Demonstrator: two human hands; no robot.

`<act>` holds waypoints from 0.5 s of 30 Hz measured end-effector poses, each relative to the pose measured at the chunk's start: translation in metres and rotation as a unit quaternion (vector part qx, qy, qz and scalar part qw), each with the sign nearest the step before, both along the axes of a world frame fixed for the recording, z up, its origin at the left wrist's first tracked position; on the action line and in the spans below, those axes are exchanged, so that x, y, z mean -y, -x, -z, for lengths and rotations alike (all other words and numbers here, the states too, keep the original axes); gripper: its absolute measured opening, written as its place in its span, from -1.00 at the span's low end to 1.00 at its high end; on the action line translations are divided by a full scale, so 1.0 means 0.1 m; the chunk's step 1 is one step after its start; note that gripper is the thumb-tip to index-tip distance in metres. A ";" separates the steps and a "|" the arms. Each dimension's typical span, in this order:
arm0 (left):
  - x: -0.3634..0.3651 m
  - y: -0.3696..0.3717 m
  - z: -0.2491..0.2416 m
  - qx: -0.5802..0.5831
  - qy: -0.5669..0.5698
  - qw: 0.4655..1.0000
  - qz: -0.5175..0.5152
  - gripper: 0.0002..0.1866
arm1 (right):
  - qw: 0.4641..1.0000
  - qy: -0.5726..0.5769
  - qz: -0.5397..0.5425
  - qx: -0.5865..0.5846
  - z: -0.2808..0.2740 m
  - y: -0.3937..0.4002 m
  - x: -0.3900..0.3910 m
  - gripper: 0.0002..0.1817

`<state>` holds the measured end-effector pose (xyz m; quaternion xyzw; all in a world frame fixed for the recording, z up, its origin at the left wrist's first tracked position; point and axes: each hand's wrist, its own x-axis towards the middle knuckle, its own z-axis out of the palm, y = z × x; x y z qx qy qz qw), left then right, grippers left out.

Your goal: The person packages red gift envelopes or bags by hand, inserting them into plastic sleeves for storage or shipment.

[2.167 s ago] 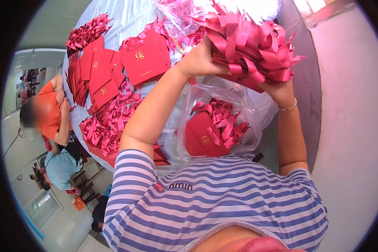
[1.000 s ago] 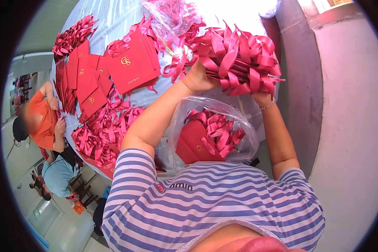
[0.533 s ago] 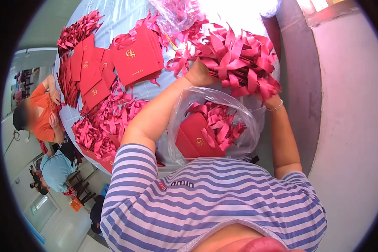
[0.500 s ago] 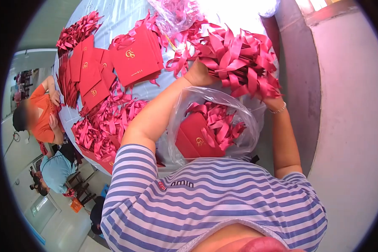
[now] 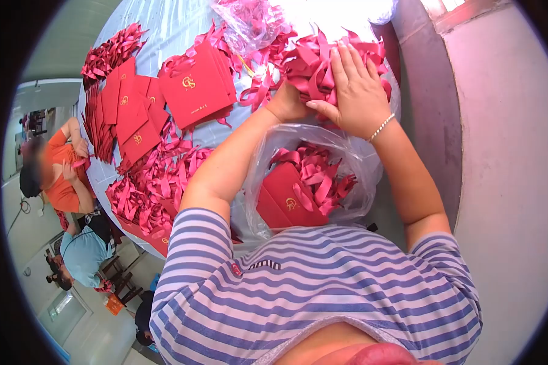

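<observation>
Desk (image 5: 335,13): white glare bleaches the far end.
Ribbons (image 5: 313,64): brightly lit, fairly sharp.
Wall (image 5: 505,134): pink-tinted above, greyer below.
Room (image 5: 97,328): fisheye-bent toward black corners.

So the right hand (image 5: 357,97) has been taken off the right end of the ribboned bundle (image 5: 312,64) and laid flat over the top instead, thumb spread out, some loops (image 5: 374,50) now partly covered.

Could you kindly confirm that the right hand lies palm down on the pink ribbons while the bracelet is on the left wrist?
Not quite: the head view shows the bracelet on the wrist of the right hand, which does lie palm down on the pink ribbons.
</observation>
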<state>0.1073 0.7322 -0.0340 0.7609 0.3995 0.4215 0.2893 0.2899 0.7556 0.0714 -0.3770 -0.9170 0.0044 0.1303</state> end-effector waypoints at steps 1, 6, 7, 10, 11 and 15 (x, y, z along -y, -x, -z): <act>0.01 -0.04 0.01 0.041 0.031 0.998 -0.036 -0.48 | 1.000 0.008 -0.015 -0.002 -0.03 -0.03 -0.02 0.18; -0.08 0.01 0.16 0.066 0.112 0.990 -0.046 -0.58 | 0.993 0.095 -0.041 0.059 -0.22 -0.16 -0.18 0.41; -0.08 0.01 0.17 0.087 0.144 0.985 -0.046 -0.57 | 0.992 0.074 -0.022 0.102 -0.19 -0.16 -0.21 0.37; -0.06 0.01 0.01 0.111 0.171 0.977 -0.057 -0.47 | 0.997 0.026 0.026 0.063 -0.13 -0.11 -0.44 0.11; -0.08 0.01 0.02 0.089 0.124 0.985 -0.076 -0.40 | 0.993 0.109 0.003 0.036 -0.12 -0.09 -0.54 0.01; -0.15 0.03 -0.03 0.021 0.108 0.986 -0.121 -0.24 | 0.997 0.079 -0.017 0.015 -0.06 -0.05 -0.63 -0.09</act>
